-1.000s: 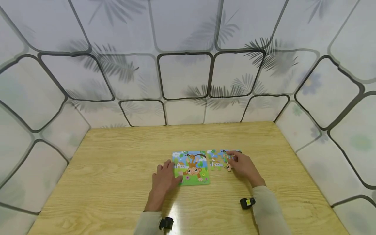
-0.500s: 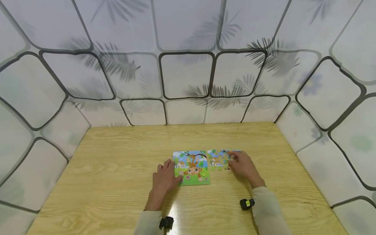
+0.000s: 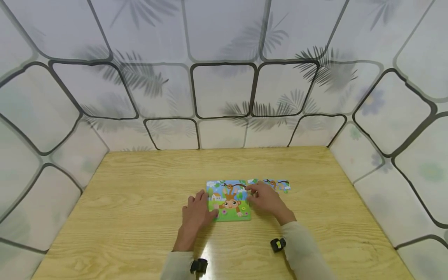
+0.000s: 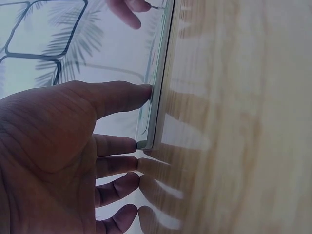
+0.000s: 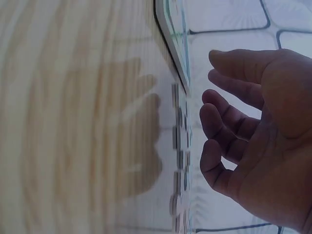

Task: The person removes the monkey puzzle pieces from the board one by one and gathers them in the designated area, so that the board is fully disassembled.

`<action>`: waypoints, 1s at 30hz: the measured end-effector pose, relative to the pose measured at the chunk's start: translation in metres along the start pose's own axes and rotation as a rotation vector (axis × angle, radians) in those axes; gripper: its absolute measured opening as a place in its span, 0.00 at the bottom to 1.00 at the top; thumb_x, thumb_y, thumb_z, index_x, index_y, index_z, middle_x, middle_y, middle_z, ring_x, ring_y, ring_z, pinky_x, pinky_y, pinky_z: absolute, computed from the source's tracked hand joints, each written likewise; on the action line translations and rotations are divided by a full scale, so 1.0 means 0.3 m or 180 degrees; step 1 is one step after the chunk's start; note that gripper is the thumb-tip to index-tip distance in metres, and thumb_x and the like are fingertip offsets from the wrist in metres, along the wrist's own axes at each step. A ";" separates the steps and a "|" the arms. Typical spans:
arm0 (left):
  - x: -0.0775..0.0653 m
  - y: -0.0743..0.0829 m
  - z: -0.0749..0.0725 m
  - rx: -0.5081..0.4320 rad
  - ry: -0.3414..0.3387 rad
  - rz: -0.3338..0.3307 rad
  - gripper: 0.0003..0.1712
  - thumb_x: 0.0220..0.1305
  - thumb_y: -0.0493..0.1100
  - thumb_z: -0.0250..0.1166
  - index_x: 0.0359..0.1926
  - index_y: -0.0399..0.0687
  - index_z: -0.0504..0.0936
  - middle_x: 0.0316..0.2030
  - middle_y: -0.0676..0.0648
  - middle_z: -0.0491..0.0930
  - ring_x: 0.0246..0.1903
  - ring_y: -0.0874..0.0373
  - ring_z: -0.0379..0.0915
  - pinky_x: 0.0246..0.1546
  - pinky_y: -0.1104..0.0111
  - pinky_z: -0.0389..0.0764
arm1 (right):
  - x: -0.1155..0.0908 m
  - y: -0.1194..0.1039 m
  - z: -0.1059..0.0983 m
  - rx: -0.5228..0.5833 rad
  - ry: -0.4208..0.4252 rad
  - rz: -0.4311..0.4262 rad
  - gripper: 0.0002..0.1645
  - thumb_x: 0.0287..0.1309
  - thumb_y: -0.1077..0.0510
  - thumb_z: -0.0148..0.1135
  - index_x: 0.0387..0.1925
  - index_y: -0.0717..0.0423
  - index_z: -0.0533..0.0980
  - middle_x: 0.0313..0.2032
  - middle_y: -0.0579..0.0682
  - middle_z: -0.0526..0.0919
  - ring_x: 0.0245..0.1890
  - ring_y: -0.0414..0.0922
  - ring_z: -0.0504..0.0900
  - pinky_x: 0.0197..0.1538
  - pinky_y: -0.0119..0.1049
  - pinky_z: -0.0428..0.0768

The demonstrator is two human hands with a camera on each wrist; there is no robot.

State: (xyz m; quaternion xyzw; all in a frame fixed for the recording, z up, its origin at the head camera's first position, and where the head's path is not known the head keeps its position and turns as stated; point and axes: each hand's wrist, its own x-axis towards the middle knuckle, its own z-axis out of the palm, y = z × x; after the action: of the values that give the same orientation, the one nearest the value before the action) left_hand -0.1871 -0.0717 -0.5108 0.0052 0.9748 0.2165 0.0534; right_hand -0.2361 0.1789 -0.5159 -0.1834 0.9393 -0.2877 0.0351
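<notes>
A square jigsaw puzzle board with a hanging monkey, a house and grass lies flat on the table. My left hand rests at its left side, the thumb on the front left part and the fingers spread along the edge. In the left wrist view the thumb meets the board's face. Over the board's right edge hovers my right hand, fingers loosely bent. The right wrist view shows no piece between thumb and fingers. Joined puzzle pieces lie right of the board, partly hidden beneath the right hand.
The wooden table reaches back to a pale wall printed with stone outlines and leaves. Similar walls close in at the left and right. A small dark camera sits by the left wrist, another camera by the right.
My right hand has moved left, from the right part of the joined pieces to the board's right edge, now covering the pieces' left part. The left hand and board stay put.
</notes>
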 end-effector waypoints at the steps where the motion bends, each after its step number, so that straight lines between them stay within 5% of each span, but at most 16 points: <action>1: 0.000 0.000 0.000 0.0002 0.0005 0.0005 0.40 0.54 0.56 0.66 0.65 0.43 0.69 0.68 0.42 0.65 0.60 0.40 0.64 0.49 0.41 0.70 | 0.001 -0.012 0.003 -0.0009 -0.0048 0.0001 0.18 0.59 0.57 0.65 0.51 0.54 0.80 0.37 0.48 0.78 0.32 0.39 0.73 0.36 0.35 0.74; 19: -0.001 0.001 -0.002 0.0018 0.0005 -0.0005 0.40 0.55 0.57 0.67 0.65 0.43 0.70 0.68 0.43 0.66 0.59 0.40 0.64 0.48 0.42 0.71 | 0.011 -0.074 0.037 -0.0207 -0.0402 0.0093 0.27 0.58 0.53 0.67 0.57 0.58 0.77 0.48 0.52 0.75 0.44 0.45 0.76 0.46 0.43 0.77; 30: -0.001 0.001 -0.003 0.0027 -0.0010 -0.0023 0.40 0.56 0.57 0.66 0.66 0.44 0.69 0.68 0.43 0.65 0.60 0.41 0.63 0.49 0.43 0.70 | 0.037 -0.091 0.034 -0.0358 -0.0555 0.0257 0.24 0.56 0.50 0.69 0.53 0.55 0.77 0.47 0.51 0.73 0.41 0.44 0.75 0.48 0.44 0.78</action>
State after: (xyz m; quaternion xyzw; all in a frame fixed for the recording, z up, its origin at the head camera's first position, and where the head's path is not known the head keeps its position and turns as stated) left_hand -0.1870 -0.0717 -0.5100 0.0023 0.9756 0.2122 0.0557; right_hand -0.2360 0.1486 -0.5088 -0.1715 0.9540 -0.2158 0.1179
